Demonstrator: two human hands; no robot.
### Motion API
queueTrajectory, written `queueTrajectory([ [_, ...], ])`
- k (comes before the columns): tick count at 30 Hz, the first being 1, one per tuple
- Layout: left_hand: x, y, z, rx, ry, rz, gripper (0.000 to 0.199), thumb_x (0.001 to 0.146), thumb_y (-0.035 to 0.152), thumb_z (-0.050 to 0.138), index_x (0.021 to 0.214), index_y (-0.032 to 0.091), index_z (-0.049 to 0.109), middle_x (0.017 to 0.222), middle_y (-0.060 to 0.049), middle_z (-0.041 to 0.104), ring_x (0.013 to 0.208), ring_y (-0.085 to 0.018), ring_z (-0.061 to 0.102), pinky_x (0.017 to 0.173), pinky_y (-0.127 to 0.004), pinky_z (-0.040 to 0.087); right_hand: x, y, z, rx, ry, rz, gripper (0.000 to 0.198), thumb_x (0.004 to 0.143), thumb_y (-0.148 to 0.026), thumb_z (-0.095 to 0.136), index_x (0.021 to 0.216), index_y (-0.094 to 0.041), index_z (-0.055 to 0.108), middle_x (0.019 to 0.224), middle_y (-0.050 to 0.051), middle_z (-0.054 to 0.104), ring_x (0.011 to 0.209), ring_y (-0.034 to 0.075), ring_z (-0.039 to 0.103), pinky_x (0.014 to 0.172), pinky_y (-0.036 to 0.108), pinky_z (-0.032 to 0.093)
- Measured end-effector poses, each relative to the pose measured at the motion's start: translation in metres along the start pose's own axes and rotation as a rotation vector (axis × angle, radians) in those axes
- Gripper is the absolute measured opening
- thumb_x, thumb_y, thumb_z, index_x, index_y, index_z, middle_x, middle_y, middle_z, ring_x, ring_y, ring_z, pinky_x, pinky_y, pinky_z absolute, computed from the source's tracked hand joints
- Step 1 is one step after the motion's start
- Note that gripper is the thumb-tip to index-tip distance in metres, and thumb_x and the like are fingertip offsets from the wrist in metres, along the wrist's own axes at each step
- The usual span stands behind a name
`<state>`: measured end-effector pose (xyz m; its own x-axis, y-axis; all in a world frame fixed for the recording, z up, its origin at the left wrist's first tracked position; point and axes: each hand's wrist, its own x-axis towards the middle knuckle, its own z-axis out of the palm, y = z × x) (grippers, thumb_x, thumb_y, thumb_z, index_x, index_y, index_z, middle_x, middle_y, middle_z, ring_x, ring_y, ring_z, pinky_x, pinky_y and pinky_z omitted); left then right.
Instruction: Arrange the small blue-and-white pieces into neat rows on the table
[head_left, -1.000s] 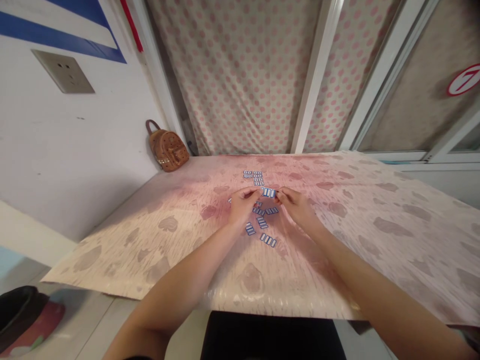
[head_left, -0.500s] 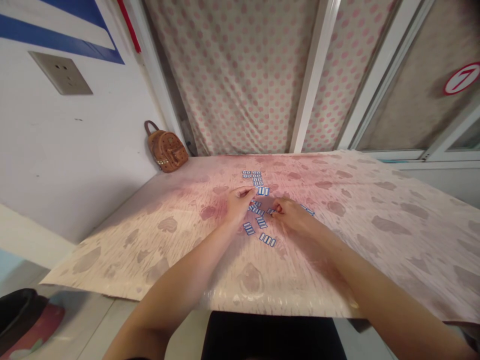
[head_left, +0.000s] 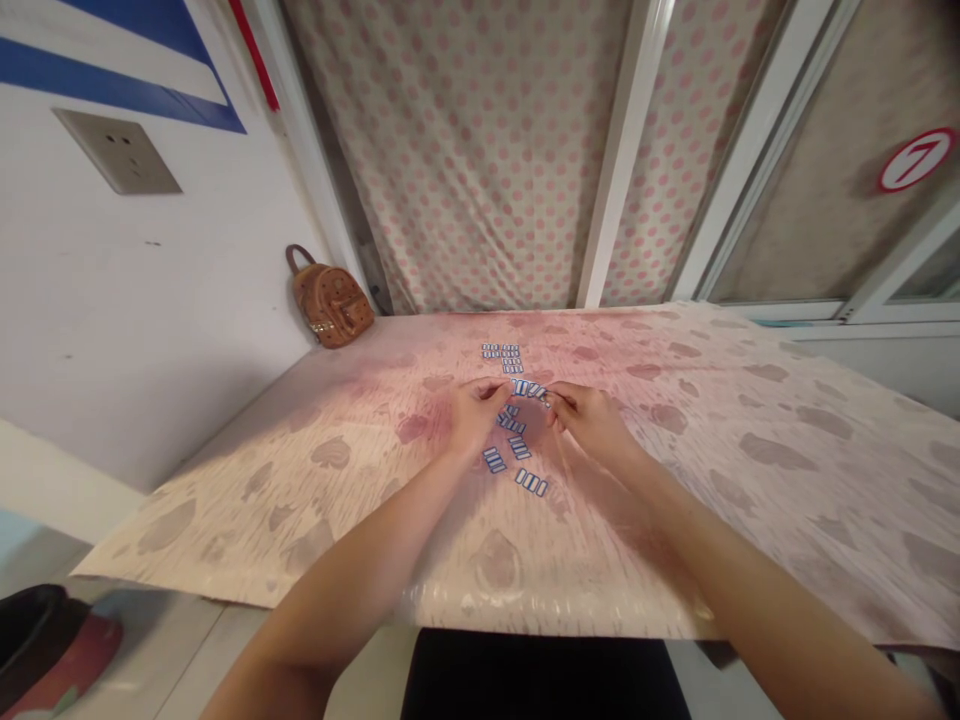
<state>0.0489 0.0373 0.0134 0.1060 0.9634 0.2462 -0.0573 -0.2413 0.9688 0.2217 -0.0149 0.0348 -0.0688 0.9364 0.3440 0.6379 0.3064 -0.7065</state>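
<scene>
My left hand (head_left: 478, 412) pinches a flat blue-edged piece with white bars (head_left: 520, 387) just above the table. Close by on the right, my right hand (head_left: 589, 415) has its thumb and fingers closed on a similar striped piece (head_left: 538, 393). The two pieces meet or overlap; which one I cannot tell. Beneath and in front of the hands lie several loose striped pieces (head_left: 532, 483), some at slants. Farther back, more of them sit in a neat block (head_left: 512, 358). The fingers partly cover the held pieces.
A cloth-like cover with heart shapes lies over the table (head_left: 750, 480). At the back left, a small brown backpack (head_left: 334, 303) leans by the wall. A dotted curtain (head_left: 480, 150) hangs behind the table, and a black seat (head_left: 544, 675) is below its front edge.
My right hand has moved up and left with a striped piece, bringing it against the one in my left hand. My left hand has barely moved.
</scene>
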Motion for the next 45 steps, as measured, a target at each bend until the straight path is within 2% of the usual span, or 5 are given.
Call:
queueTrajectory([
  [12,-0.005,-0.003,0.008,0.021,-0.069,0.041,0.018,0.079,0.032,0.069,0.085,0.018,0.078,0.081,-0.006,0.076,0.071,-0.018,0.068,0.065,-0.027,0.050,-0.004,-0.008,0.001,-0.140,0.149,0.016,0.027,0.085,-0.032,0.051,0.060,-0.021,0.051,0.052,-0.001,0.056,0.050,0.013,0.048,0.053,0.026,0.029],
  [26,-0.005,-0.004,0.012,-0.025,-0.106,0.014,0.018,0.075,0.033,0.073,0.082,0.017,0.078,0.077,-0.006,0.075,0.068,-0.017,0.066,0.064,-0.027,0.051,-0.003,-0.006,0.002,-0.184,0.163,-0.020,0.027,0.087,-0.031,0.051,0.062,-0.021,0.049,0.056,0.000,0.056,0.052,0.014,0.047,0.054,0.028,0.027],
  [31,-0.006,0.001,0.011,-0.090,-0.084,-0.042,0.013,0.075,0.030,0.072,0.080,0.018,0.077,0.075,-0.005,0.074,0.068,-0.016,0.066,0.066,-0.027,0.051,-0.004,-0.003,0.004,-0.161,0.195,-0.019,0.013,0.086,-0.034,0.056,0.087,-0.021,0.058,0.063,-0.001,0.057,0.056,0.015,0.052,0.056,0.027,0.033],
  [35,-0.007,0.006,0.010,-0.142,-0.066,-0.117,0.011,0.076,0.028,0.071,0.079,0.019,0.077,0.075,-0.004,0.074,0.071,-0.016,0.067,0.070,-0.027,0.051,-0.004,-0.001,0.003,-0.172,0.156,-0.097,0.038,0.085,-0.034,0.060,0.122,-0.023,0.057,0.084,0.004,0.065,0.068,0.018,0.058,0.062,0.028,0.040],
  [45,-0.008,0.004,0.009,-0.223,-0.074,-0.155,0.014,0.073,0.030,0.076,0.079,0.018,0.077,0.072,-0.004,0.073,0.071,-0.016,0.067,0.072,-0.028,0.052,-0.004,-0.005,0.004,-0.091,0.115,-0.141,0.028,0.087,-0.024,0.054,0.112,-0.021,0.065,0.079,0.002,0.063,0.070,0.017,0.056,0.067,0.030,0.042],
])
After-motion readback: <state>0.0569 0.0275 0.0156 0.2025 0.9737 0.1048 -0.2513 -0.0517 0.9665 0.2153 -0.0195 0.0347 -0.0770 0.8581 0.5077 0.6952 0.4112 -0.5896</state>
